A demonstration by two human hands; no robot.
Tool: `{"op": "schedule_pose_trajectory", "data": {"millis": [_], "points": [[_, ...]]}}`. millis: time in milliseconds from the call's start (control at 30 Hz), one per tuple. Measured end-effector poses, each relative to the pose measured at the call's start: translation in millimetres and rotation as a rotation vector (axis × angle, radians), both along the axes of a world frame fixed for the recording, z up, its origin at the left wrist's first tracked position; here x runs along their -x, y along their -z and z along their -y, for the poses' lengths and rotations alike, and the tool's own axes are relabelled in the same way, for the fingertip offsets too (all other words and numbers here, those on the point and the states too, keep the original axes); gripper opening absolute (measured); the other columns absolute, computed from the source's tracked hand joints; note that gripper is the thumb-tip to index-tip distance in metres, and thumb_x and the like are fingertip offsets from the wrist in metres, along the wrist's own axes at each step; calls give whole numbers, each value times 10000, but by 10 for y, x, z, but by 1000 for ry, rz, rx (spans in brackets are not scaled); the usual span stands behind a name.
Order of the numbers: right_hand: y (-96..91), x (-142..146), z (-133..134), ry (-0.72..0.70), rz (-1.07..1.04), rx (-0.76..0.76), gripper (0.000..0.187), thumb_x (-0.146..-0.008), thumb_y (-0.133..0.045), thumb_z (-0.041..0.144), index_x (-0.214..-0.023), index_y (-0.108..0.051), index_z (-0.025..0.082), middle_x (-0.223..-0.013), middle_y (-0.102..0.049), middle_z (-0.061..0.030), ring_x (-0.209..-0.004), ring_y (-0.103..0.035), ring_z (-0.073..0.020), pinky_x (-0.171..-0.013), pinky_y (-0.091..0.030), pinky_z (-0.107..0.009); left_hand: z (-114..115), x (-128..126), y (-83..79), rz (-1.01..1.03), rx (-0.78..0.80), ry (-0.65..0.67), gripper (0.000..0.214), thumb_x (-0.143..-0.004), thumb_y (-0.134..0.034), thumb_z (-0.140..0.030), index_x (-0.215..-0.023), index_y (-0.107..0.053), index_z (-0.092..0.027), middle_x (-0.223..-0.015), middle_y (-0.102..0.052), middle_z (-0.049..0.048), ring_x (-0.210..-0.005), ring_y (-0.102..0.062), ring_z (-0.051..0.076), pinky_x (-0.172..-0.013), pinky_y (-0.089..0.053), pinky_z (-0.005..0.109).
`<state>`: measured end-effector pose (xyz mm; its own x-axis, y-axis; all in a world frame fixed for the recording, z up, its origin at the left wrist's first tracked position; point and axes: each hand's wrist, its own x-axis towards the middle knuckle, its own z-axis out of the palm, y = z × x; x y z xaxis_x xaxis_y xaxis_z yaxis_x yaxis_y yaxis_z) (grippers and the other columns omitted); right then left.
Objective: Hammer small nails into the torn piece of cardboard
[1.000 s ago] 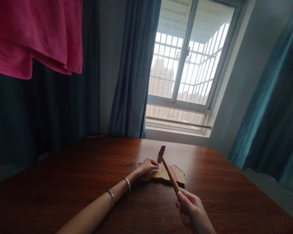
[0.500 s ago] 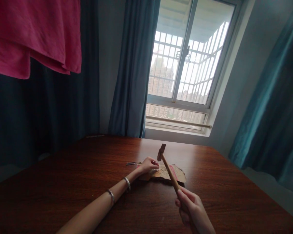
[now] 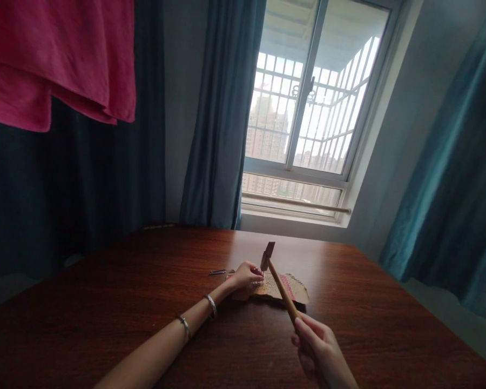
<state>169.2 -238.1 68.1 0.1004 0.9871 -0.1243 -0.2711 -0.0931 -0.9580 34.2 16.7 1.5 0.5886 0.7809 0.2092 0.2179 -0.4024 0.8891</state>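
My right hand [image 3: 318,346] is wrapped round the wooden handle of a hammer [image 3: 282,286]. The hammer's head is raised just over the fingertips of my left hand [image 3: 247,275], close to them. Those fingers are pinched together above a piece of brown cardboard or leather [image 3: 299,292], dotted with many small holes and crossed by a pink band. Whatever thin thing the left fingers pinch is too small and too hidden to name. To the left of that hand lie thin metal rods [image 3: 217,272], partly over the table.
Everything lies on a dark reddish-brown wooden table [image 3: 113,302]. Behind it stand a blue curtain [image 3: 214,119] and a barred window [image 3: 299,108]. A pink cloth [image 3: 65,65] hangs at the upper left. Another curtain [image 3: 441,178] hangs at the right.
The hammer's head has dropped slightly toward the left fingertips. My left hand stays in nearly the same place on the brown piece.
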Motion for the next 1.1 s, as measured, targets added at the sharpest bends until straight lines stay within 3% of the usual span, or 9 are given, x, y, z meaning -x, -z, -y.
{"op": "schedule_pose_trajectory", "data": {"millis": [700, 1100], "points": [[-52, 13, 63, 98, -35, 12, 523, -581, -680, 518, -912, -584, 125, -497, -454, 54, -281, -273, 6, -261, -171, -124, 26, -3, -17, -13, -3, -30, 253, -551, -692, -291, -704, -693, -90, -661, -666, 63, -630, -583, 158, -573, -409, 226], [-24, -32, 80, 119, -21, 31, 519, -566, -688, 517, -883, -586, 120, -514, -472, 45, -275, -268, 11, -255, -156, -124, 49, 96, -178, 3, 60, 107, 311, -544, -697, -299, -772, -687, -88, -731, -669, 68, -673, -585, 162, -614, -426, 233]]}}
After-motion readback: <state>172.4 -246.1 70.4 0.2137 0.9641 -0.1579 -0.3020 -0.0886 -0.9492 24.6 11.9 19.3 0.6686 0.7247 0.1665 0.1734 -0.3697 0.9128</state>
